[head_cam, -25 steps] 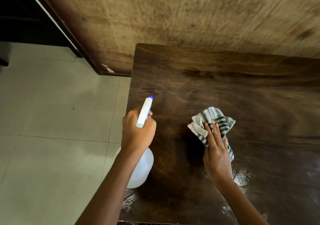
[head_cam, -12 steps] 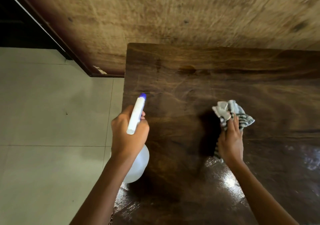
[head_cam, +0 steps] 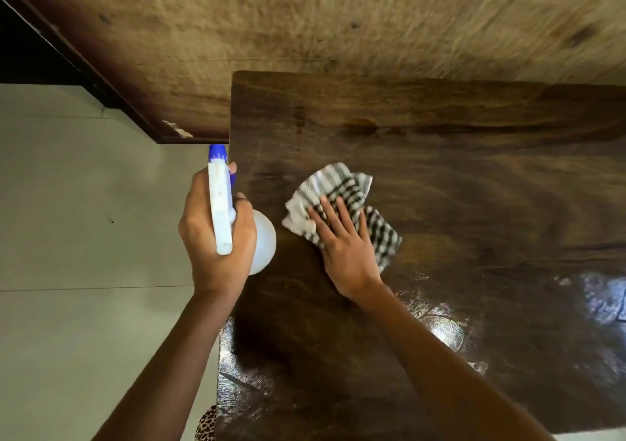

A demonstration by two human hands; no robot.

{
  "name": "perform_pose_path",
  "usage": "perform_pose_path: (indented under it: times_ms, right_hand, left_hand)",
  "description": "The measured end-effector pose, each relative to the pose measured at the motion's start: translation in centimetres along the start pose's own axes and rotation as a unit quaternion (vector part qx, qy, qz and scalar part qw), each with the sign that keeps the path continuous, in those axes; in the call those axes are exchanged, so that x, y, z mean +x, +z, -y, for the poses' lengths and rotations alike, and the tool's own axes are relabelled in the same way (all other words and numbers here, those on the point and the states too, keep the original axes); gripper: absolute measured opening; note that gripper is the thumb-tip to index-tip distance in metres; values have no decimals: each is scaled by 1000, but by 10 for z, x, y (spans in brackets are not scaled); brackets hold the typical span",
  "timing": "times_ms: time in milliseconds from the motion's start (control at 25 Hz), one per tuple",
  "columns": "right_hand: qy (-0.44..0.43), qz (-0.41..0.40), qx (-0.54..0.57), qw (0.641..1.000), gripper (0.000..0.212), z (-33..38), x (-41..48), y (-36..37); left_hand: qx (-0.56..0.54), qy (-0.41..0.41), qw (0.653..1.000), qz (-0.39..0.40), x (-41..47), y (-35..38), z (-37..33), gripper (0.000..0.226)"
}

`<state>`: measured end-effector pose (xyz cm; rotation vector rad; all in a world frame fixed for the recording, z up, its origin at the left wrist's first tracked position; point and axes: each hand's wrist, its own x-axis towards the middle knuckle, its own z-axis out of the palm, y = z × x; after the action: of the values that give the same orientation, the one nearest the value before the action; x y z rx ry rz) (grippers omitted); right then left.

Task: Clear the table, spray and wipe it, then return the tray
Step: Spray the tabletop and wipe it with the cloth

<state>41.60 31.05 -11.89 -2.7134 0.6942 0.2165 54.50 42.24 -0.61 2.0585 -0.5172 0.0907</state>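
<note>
A dark wooden table fills the right of the view, with wet shine near its front. My left hand grips a white spray bottle with a blue nozzle, held at the table's left edge, nozzle pointing away from me. My right hand presses flat, fingers straight, on a crumpled black-and-white checked cloth lying on the left part of the tabletop. No tray is in view.
A rough tan wall runs along the table's far edge. Pale tiled floor lies to the left, with a dark opening at the upper left.
My right hand slid the cloth right, then back left toward the bottle. The left hand, still holding the bottle, turned it so the nozzle points straight away.
</note>
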Motion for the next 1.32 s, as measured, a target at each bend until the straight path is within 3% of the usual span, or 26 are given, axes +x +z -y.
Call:
perform_pose_path:
  times_ms: [80, 160, 280, 360, 440, 520, 680, 760, 840, 960, 1040, 1160, 1320]
  right_hand:
    - [28, -8, -17, 999, 61, -29, -32, 2]
    - [143, -10, -11, 990, 50, -68, -41, -8]
    - [336, -9, 41, 941, 38, -107, 2, -36]
    - [378, -18, 59, 924, 44, -102, 48, -50]
    - [326, -13, 39, 944, 46, -78, 81, -48]
    - [207, 2, -3, 978, 50, -47, 86, -33]
    - [-33, 23, -103, 994, 60, -26, 13, -4]
    - [-1, 34, -95, 995, 61, -52, -19, -6]
    - [113, 13, -54, 992, 50, -88, -10, -19]
    - [291, 7, 10, 957, 40, -127, 69, -55]
    - [318, -5, 27, 948, 45, -129, 132, -77]
    - [233, 9, 7, 972, 47, -98, 178, -76]
    - [-23, 34, -99, 994, 53, -55, 129, -45]
  left_hand:
    - [-12, 9, 1000, -5, 6, 6, -1, 23]
    - [-27, 22, 999, -6, 7, 10, 0, 23]
    - [-39, 26, 999, -5, 1, 14, 5, 28]
    - [-40, 23, 999, -7, 1, 18, 9, 30]
    - [-36, 22, 999, -25, 1, 22, 11, 30]
    - [-25, 7, 999, -38, 0, 23, 10, 45]
    - [-29, -27, 999, -4, -3, 20, 18, 35]
    - [-42, -40, 998, 24, -3, 21, 21, 39]
    - [-52, -57, 996, 35, -3, 21, 23, 39]
    - [-50, -67, 996, 45, -2, 19, 25, 42]
    - [-63, -88, 993, 47, 0, 20, 25, 46]
    - [-68, -114, 990, 43, -2, 20, 29, 44]
    - [-56, -91, 994, 33, -3, 19, 30, 35]
